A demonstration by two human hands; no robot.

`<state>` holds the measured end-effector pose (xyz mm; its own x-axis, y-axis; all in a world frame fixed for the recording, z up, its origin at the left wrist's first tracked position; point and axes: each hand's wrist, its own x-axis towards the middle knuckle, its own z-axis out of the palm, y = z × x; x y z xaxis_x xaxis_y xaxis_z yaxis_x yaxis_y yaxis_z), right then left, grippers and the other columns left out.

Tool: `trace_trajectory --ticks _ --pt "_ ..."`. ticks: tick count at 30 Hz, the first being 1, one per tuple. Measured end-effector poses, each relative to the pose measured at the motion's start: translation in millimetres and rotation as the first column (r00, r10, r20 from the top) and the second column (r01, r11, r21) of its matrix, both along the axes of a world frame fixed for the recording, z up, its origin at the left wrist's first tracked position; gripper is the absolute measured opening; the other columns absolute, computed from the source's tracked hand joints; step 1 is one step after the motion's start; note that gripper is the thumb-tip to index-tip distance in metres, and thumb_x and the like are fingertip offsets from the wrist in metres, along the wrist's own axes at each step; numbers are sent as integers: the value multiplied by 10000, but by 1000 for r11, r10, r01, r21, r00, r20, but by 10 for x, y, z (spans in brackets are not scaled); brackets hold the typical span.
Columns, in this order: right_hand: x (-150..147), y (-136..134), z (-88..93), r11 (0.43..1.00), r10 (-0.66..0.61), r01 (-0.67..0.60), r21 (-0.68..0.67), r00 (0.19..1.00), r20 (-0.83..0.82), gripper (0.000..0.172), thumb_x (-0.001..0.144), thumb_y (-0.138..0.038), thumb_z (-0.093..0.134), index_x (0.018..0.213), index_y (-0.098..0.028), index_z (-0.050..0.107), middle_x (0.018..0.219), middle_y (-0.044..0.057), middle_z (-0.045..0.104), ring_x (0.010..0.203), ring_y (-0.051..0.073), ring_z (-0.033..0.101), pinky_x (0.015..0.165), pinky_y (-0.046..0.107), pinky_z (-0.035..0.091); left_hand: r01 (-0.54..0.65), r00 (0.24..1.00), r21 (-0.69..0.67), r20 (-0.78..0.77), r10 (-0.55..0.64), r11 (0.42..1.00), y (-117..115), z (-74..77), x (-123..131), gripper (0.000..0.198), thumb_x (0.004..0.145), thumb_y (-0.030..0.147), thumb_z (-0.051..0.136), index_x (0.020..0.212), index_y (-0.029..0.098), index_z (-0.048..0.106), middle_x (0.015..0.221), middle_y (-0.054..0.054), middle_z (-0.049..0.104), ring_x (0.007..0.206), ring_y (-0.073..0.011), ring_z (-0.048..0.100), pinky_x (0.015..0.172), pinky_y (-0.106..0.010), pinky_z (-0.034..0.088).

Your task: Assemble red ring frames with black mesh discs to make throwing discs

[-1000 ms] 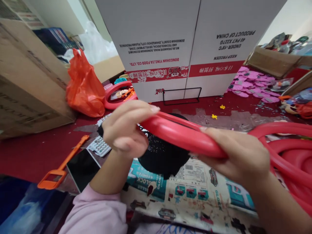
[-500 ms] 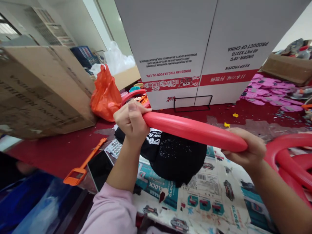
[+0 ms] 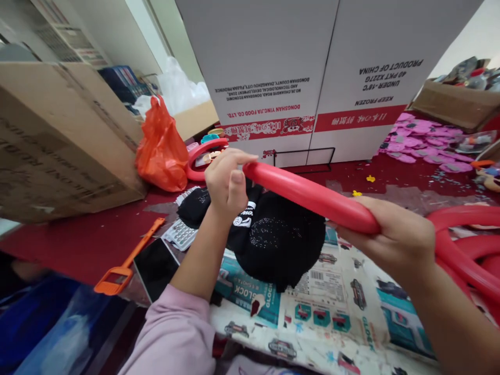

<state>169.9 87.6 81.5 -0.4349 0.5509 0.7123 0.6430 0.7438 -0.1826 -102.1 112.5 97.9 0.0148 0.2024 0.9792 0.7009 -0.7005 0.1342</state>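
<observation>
While both hands gripped the red balloon tube point(image 3: 312, 197) above the black cap point(image 3: 273, 239), left hand point(image 3: 226, 182) fingers clenched its end and right hand point(image 3: 390, 237) wrapped the other. Versus half a second earlier, the tube tilted: left end rose, right end dropped slightly.

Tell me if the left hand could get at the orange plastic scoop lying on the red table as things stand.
Probably yes, but not right away. The left hand is shut on the long red balloon and would have to let go first. The orange plastic scoop lies uncovered on the red table, below and left of that hand.
</observation>
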Motion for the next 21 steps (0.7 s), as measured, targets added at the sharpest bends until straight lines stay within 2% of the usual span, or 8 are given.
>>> trace_trajectory --ticks 1,3,7,11,13,15,19,21 --pt "45 47 -2 999 33 -34 -19 999 -30 156 806 -356 666 910 -240 660 725 -22 694 605 159 648 537 265 458 -21 999 -49 27 22 999 62 -17 -80 552 953 551 260 863 209 685 819 -68 701 826 -201 657 762 -367 518" --pt "104 109 -11 996 84 -86 -23 993 -78 162 768 -331 710 907 -267 654 742 -43 696 608 144 648 548 251 467 20 995 -141 101 -5 990 140 -52 -186 642 941 602 195 858 191 681 828 -89 703 817 -204 661 754 -363 513" --pt "119 147 -54 997 77 -77 5 991 -111 162 741 -293 723 886 -285 653 693 -39 681 553 153 626 507 261 465 100 987 -220 149 -68 970 137 -89 -182 680 955 574 163 678 203 660 644 -63 686 654 -177 657 656 -320 510" --pt "129 179 -107 998 56 -57 -3 980 -191 173 726 -256 724 883 -276 654 645 -27 654 511 158 589 497 271 462 133 991 -170 31 -129 976 100 -67 -136 637 934 609 241 767 189 689 731 -84 728 702 -195 684 661 -323 514" --pt "145 189 -128 999 31 -36 -19 978 -208 195 726 -266 731 906 -271 655 662 -16 658 535 164 597 520 278 466 108 993 -141 -31 -114 984 104 -69 -141 637 925 628 250 734 188 670 683 -72 709 638 -182 664 602 -312 495" --pt "160 199 -141 999 26 -29 -15 980 -195 196 733 -280 730 914 -276 654 661 -17 657 538 163 596 522 279 460 63 998 -110 -21 -66 992 111 -85 -143 633 936 606 243 644 194 624 584 -47 654 544 -158 609 531 -299 448" --pt "197 240 -142 990 33 -13 142 990 -140 287 731 -315 745 993 -270 635 748 20 706 583 185 641 518 281 467 17 1000 -60 23 -16 998 89 -92 -90 576 959 538 271 605 202 576 543 -19 599 507 -139 566 506 -292 422" --pt "259 233 -127 987 43 -18 160 987 -156 337 736 -335 748 1037 -253 621 812 56 722 633 207 666 559 300 492 4 1000 -44 17 -3 999 42 -53 -51 568 962 529 275 605 206 578 535 -16 590 507 -139 567 512 -296 437"
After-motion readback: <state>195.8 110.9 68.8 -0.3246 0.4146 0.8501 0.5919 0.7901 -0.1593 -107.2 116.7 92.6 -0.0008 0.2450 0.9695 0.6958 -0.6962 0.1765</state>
